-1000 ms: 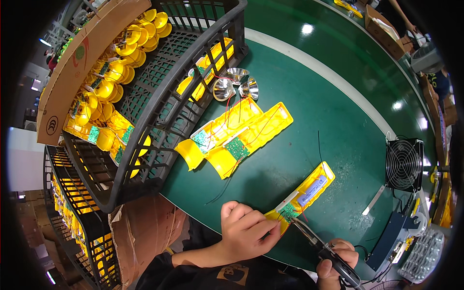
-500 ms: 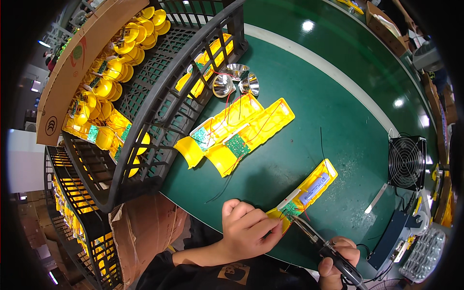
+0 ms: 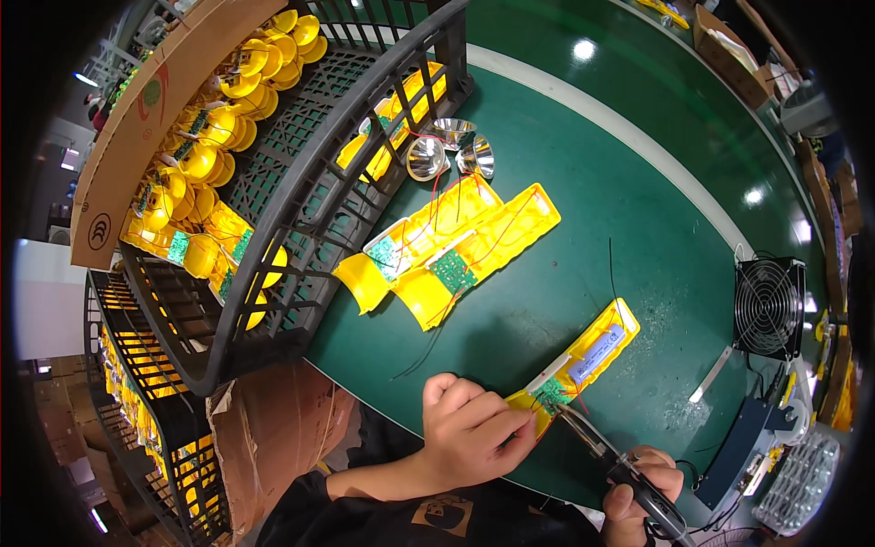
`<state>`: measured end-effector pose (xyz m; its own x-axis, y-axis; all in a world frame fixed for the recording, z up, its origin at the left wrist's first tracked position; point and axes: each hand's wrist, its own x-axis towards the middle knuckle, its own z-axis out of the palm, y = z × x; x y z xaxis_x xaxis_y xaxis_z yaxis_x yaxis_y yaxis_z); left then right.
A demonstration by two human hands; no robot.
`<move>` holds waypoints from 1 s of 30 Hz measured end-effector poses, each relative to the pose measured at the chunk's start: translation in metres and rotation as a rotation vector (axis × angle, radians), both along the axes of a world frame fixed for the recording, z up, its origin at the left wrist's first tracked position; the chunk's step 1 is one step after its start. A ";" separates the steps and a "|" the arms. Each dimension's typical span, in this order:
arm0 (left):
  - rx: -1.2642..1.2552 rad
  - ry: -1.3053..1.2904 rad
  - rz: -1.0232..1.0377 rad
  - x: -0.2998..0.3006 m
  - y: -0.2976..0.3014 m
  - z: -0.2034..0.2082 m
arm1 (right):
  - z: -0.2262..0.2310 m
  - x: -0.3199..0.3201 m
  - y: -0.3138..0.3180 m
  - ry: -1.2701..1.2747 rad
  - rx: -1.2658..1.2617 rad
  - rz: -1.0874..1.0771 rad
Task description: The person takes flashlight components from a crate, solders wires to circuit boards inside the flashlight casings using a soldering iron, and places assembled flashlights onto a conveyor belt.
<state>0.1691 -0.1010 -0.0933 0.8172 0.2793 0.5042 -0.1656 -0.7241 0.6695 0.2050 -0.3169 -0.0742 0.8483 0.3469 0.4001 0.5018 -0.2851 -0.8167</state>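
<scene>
Hands [image 3: 474, 433] unmoved on yellow housing [image 3: 576, 360].

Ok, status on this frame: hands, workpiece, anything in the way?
Left hand pinning yellow housing at its circuit board. Right hand gripping soldering iron, tip at board. Loose wires near the joint, nothing blocking.
</scene>
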 end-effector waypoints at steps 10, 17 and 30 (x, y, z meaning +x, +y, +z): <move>0.000 0.003 -0.001 0.001 0.000 -0.001 | -0.001 0.003 0.006 -0.036 0.065 -0.040; -0.005 0.009 -0.009 0.001 0.001 0.001 | 0.000 0.000 0.004 0.004 0.010 -0.005; -0.003 0.043 0.007 -0.001 0.000 0.002 | 0.001 0.001 0.008 -0.001 0.034 -0.035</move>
